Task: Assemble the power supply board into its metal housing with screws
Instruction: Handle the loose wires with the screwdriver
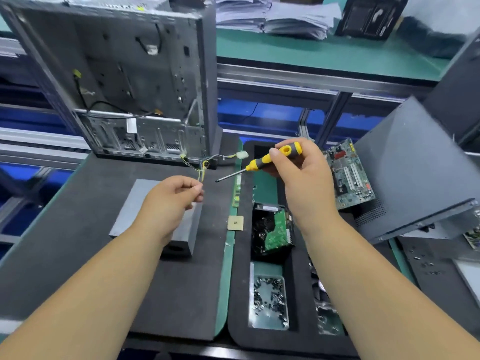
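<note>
Head view: left hand (172, 197) pinches yellow wires (202, 170) from the upright grey metal housing (124, 81); right hand (296, 165) grips a screwdriver (262, 162).

The left hand (173, 197) pinches yellow wires (203, 169) above the grey metal box (135, 203); the right hand (298, 167) grips a yellow-black screwdriver (262, 162), tip toward the wires, before the open computer case (135, 81) at the surface's (78, 229) far edge.

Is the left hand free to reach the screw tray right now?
Probably not yet: the left hand is pinching the yellow wires, and the screw tray lies across by the right forearm.
</note>
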{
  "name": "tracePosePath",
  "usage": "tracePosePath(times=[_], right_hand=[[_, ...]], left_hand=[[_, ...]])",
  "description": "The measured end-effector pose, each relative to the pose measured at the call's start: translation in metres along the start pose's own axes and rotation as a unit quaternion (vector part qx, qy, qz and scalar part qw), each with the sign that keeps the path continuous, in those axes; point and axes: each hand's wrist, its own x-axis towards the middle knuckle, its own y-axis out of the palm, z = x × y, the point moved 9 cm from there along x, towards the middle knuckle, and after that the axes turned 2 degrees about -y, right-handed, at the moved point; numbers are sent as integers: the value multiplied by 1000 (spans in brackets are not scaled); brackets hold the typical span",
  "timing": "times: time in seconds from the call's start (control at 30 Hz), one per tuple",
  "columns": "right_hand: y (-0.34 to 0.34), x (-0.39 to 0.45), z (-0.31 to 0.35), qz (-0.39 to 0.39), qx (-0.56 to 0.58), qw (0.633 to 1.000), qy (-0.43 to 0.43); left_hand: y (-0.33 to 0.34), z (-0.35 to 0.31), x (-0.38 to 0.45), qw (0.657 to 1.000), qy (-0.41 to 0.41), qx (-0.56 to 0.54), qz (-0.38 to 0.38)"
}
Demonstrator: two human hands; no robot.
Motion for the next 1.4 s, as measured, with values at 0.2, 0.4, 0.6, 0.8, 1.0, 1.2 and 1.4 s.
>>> tracePosePath(times=[0.2, 0.4, 0.6, 0.8, 1.0, 1.2, 1.4], right_hand=[[73, 12, 19, 9, 22, 1000, 10], [136, 17, 37, 18, 6, 1000, -13], [183, 17, 38, 6, -67, 997, -26], [212, 15, 40, -17, -87, 995, -40], [229, 12, 36, -25, -64, 997, -32], [233, 12, 31, -20, -94, 995, -22], [231, 11, 16, -9, -152, 988, 7]], left_hand=[[-50, -5, 28, 979, -75, -182, 47], [-91, -11, 56, 963, -89, -237, 98], [-125, -4, 75, 954, -103, -249, 133], [-143, 2, 88, 931, -137, -286, 178], [-153, 10, 96, 916, -159, -312, 193], [-153, 16, 100, 917, -167, -304, 196], [-151, 29, 101, 918, -202, -294, 171]])
